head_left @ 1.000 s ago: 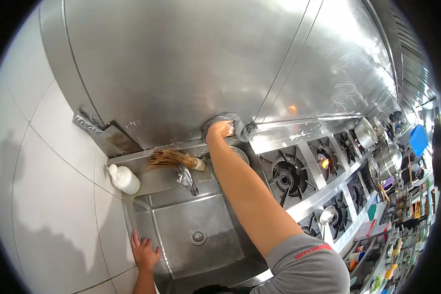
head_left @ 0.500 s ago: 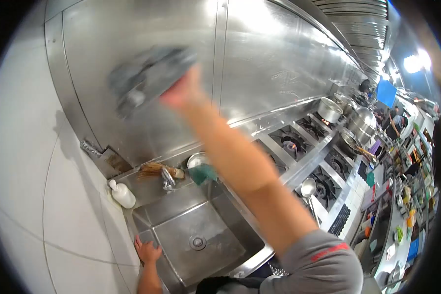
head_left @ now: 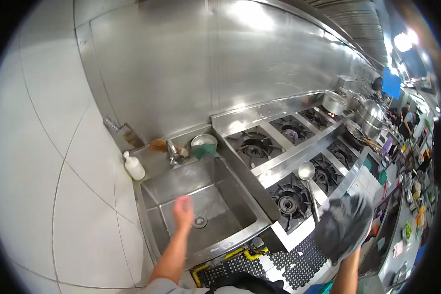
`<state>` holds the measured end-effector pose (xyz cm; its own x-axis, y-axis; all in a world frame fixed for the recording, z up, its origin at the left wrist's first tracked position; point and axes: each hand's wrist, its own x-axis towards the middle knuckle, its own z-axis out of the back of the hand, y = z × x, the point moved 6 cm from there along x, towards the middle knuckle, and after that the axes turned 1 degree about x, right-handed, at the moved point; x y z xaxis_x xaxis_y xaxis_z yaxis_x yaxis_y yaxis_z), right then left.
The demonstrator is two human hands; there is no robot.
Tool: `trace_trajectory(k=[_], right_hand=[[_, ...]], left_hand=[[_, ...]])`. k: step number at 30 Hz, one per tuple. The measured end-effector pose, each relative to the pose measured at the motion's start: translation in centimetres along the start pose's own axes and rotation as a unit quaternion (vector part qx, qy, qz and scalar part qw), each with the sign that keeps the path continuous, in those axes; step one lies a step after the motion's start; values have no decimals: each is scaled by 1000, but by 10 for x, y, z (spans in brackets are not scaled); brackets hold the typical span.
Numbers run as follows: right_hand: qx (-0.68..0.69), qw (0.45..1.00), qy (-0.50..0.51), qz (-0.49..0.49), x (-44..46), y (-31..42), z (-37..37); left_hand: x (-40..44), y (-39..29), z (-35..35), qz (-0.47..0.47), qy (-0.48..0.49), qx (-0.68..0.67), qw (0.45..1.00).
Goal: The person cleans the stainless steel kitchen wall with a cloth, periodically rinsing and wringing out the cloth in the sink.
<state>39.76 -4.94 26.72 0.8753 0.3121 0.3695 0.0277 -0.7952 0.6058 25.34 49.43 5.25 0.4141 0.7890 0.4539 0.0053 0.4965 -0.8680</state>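
Note:
A dark grey cloth (head_left: 345, 226) hangs spread out at the lower right, in front of the stove's edge. My right hand (head_left: 365, 234) is shut on it, mostly hidden behind the fabric. Over the steel sink (head_left: 230, 182) hovers my left hand (head_left: 183, 211), slightly blurred, fingers loosely stretched out and nothing visible in them. At the sink's back edge are a faucet (head_left: 172, 152), a bamboo brush (head_left: 159, 145) and a metal bowl (head_left: 204, 140) with a green scouring pad (head_left: 204, 151) against it. The steel wall panel (head_left: 152, 73) rises behind them.
A white pump bottle (head_left: 134, 166) stands at the sink's left corner. The gas stove (head_left: 289, 201) has several burners, with a ladle (head_left: 307, 171) lying across it. Pots (head_left: 334, 103) stand farther back. Black perforated mats (head_left: 299, 262) lie on the floor. People (head_left: 407, 120) are in the distance.
My right hand has come down from the wall panel to the lower right with the cloth. My left hand has lifted off the sink's left rim and moved right over the basin.

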Motion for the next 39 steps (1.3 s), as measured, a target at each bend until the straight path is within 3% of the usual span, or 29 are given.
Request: trace_trajectory(k=[1,2,3,5,7,9,10,11,13,14,15,16,17,18,21,23,26,27,31,32,33,34,36,37,39], right_hand=[[3,1000,-9,1,-24,4,14],[8,1000,-18,0,-46,11,27],[12,1000,-23,1,-63,19,38],[26,999,-21,13,-88,37,55],[46,998,-25,31,-106,59,76],[72,992,-70,81,-123,86,111],[68,992,-67,80,-138,98,143],[64,993,-64,77,-150,114,160],[29,997,-31,63,-160,150,162],[29,997,-61,42,-171,168,190],[30,995,-90,24,-177,185,207],[-43,983,-175,18,-184,201,230],[-117,956,-268,10,-184,222,238],[-123,945,-303,-21,-183,233,252],[-163,912,-356,-121,-196,248,338],[-122,912,-373,-116,-203,244,396],[-250,846,-441,-167,-185,254,435],[-328,817,-440,-173,-172,260,436],[-292,888,-238,-264,-108,248,459],[-305,879,-204,-304,-89,247,462],[-316,868,-164,-346,-75,241,468],[-288,872,-154,-364,-62,237,482],[-198,880,-162,-402,-31,236,513],[-129,886,-167,-413,-20,234,535],[29,902,-156,-402,10,244,551]], left_hand=[[-27,-91,-28,-58,80,-51,994],[-60,-156,-60,-46,182,-148,971],[-96,-192,-97,-72,278,-195,938],[-175,-255,-165,-83,479,-290,824],[-258,-282,-226,-32,609,-285,740],[-324,-340,-260,20,756,-305,579],[-354,-353,-280,13,806,-238,542],[-380,-364,-301,11,783,-254,568],[-417,-395,-335,131,773,-393,481],[-430,-400,-354,163,782,-358,484],[-435,-408,-370,140,753,-353,538],[-444,-405,-391,165,803,-265,508],[-425,-432,-387,148,775,-116,604],[-421,-449,-392,148,728,-139,655],[-434,-414,-462,164,722,-182,647],[-431,-453,-474,171,728,-259,612],[-433,-448,-524,141,735,-220,626],[-432,-437,-546,123,744,-197,627],[-433,-457,-612,98,747,-136,643],[-432,-466,-631,22,729,-94,677],[-428,-490,-639,-31,739,-67,669],[-435,-485,-671,-32,765,-20,643],[-451,-503,-720,-131,742,-69,654],[-459,-530,-731,-148,790,8,595],[-510,-548,-755,-228,777,-126,573]])
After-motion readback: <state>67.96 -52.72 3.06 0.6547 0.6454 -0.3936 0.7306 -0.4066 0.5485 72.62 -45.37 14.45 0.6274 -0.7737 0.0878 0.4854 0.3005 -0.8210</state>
